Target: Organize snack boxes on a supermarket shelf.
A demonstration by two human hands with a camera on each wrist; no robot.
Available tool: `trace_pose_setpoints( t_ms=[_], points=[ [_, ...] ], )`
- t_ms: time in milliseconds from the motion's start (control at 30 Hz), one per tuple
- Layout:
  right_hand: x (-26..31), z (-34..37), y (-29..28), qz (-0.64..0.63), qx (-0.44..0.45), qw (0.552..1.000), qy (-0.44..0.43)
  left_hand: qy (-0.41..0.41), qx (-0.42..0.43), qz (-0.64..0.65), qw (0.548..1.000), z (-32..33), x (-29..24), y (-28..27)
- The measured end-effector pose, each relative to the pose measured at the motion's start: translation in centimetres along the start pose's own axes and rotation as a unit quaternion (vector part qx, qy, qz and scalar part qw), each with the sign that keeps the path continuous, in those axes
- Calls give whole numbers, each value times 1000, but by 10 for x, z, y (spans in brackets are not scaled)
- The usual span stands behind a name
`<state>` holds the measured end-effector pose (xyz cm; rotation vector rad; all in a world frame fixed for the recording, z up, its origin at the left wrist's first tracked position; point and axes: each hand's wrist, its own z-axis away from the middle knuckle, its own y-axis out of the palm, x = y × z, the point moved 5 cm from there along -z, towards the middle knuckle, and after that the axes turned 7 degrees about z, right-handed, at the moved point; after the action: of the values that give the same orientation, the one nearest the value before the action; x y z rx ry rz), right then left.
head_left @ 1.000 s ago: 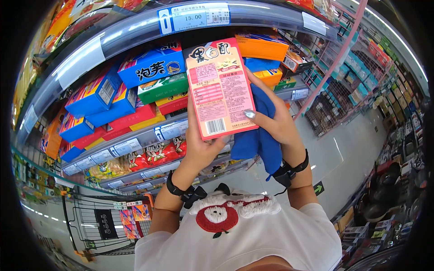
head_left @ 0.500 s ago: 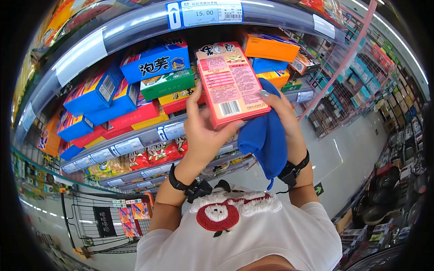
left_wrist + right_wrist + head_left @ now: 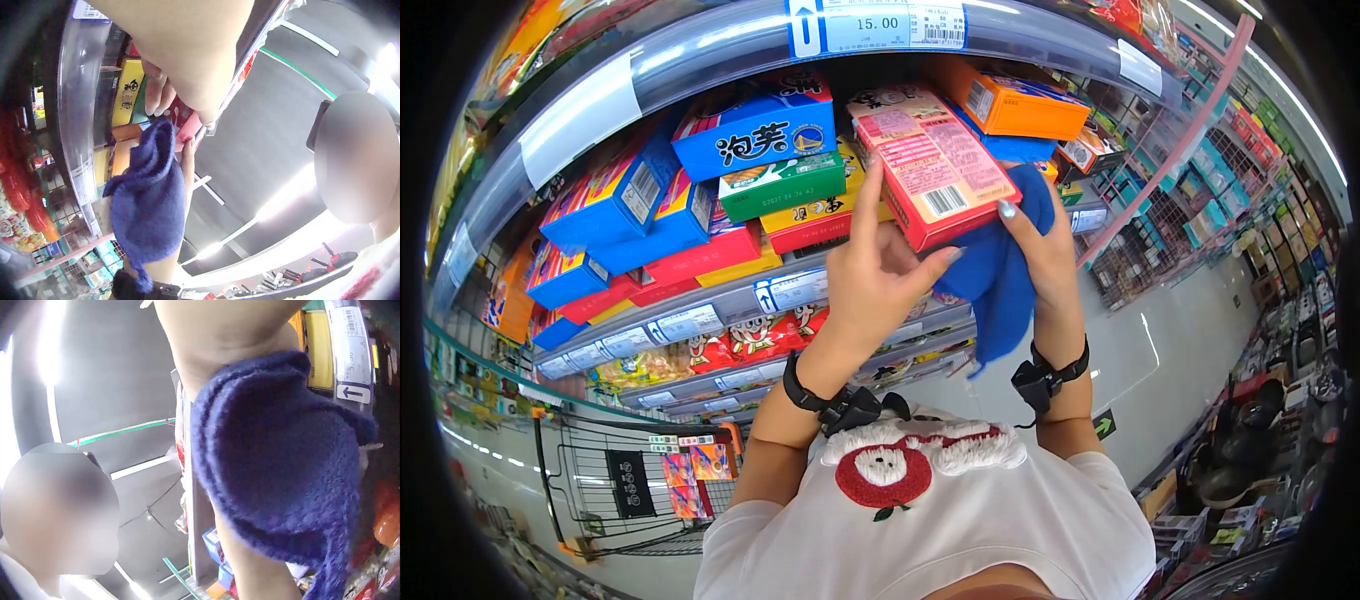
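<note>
A pink carton with a barcode lies tilted in the shelf opening, its far end among the other snack boxes. My left hand is at its near left side: the index finger lies straight along the edge, and the thumb stretches out below the near end. My right hand holds the near right corner, thumb on top and the other fingers hidden. A fuzzy blue cloth hangs from the right hand. The left wrist view shows this cloth below the left fingertips.
Blue puff boxes, a green box and an orange box crowd the shelf around the carton. A price rail runs overhead. At lower left stands a shopping cart with colourful packs.
The carton has moved away from my body into the shelf and tipped flatter. Both hands have followed it; the left hand's grip has loosened, with its thumb now off the carton's face.
</note>
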<state>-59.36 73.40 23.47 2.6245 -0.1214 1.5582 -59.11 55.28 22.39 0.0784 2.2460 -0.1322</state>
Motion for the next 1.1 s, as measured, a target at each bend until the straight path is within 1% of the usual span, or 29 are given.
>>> trace_pose_setpoints(
  t_ms=[33,100,133,167,267,333,400,433,533,633,733,833,867,900,933,1033,1100],
  points=[
    [1,-1,-2,45,-32,998,-17,49,-8,-17,999,0,-1,1],
    [8,1,-3,162,-99,977,-93,33,-12,-4,999,-5,1,2],
    [11,3,-2,220,-131,958,-130,25,-15,2,1000,-7,2,3],
    [18,8,3,258,-153,940,-162,36,-31,27,999,-9,3,3],
    [27,21,13,328,-162,882,-296,54,-60,72,994,-14,6,3],
    [19,25,21,339,-63,888,-304,39,-50,64,996,-14,6,-1],
    [13,29,33,356,40,882,-305,8,-30,56,998,-15,3,-4],
    [7,28,36,351,52,887,-294,-8,-18,53,998,-15,2,-5],
    [1,26,41,337,38,901,-271,-13,-18,53,998,-23,4,-3],
    [-5,25,46,314,50,923,-216,-26,-7,106,994,-25,7,-1],
    [-8,22,47,311,60,929,-189,-39,-1,128,991,-28,8,-1],
    [-8,19,47,306,66,933,-176,-14,-4,106,994,-26,8,0],
    [-8,19,46,301,72,936,-170,-4,-7,97,995,-25,6,0],
    [-8,18,45,295,79,938,-163,21,-3,68,997,-22,7,-1],
    [-8,18,43,290,85,940,-157,29,-6,38,999,-20,4,-2],
    [-4,20,40,259,102,944,-177,41,-30,-71,996,-7,-11,-3],
    [-2,24,38,232,112,949,-182,33,-37,-112,992,6,-15,-2]
  ],
)
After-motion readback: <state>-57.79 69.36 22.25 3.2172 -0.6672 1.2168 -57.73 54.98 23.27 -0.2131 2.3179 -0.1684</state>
